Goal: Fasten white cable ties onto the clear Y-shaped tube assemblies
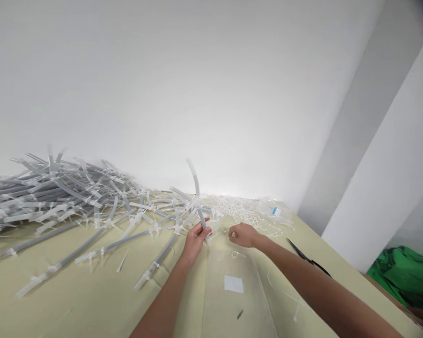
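Observation:
My left hand (194, 241) is closed around the lower end of a branched grey tube (196, 180), whose upper arm curves upward above a whitish joint. To its right, my right hand (245, 234) has its fingers pinched together, a short gap from the tube. Whatever those fingers hold, if anything, is too small to make out. Behind both hands lies a heap of white cable ties (238, 206). One looped cable tie (238, 254) rests just below my right hand. Several finished-looking tube assemblies (162, 253) with clear ends lie left of my left hand.
A large pile of grey tubes (56, 192) fills the table's left back. Black scissors (308, 258) lie by the right edge. A clear plastic bag (277, 212) sits at the back; a white paper square (233, 283) lies in front. Green cloth (403, 272) is beyond the table.

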The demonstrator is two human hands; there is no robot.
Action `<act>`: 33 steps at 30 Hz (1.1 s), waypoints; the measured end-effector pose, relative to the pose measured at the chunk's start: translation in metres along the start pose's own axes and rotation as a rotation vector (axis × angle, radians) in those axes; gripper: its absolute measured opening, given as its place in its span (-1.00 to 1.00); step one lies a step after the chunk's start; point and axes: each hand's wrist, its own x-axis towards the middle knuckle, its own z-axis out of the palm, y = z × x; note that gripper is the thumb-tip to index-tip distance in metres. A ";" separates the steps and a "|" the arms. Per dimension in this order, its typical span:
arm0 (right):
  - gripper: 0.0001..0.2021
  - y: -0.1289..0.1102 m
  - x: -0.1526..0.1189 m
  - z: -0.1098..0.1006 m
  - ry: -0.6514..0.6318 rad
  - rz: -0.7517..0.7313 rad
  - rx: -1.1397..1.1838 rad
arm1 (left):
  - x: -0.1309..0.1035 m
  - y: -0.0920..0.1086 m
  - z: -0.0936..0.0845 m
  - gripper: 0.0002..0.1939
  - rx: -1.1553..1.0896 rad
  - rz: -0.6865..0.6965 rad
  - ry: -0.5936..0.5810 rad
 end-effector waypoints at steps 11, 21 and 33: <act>-0.79 0.004 -0.036 0.017 -0.083 -0.044 -0.034 | -0.003 0.006 0.002 -0.43 0.024 -0.039 0.063; -0.84 0.012 -0.039 0.021 0.217 0.052 0.168 | -0.006 0.015 0.007 -0.48 0.022 -0.078 -0.001; -0.89 0.004 -0.048 0.067 0.490 0.246 0.258 | -0.006 0.012 0.005 -0.49 -0.221 -0.234 -0.086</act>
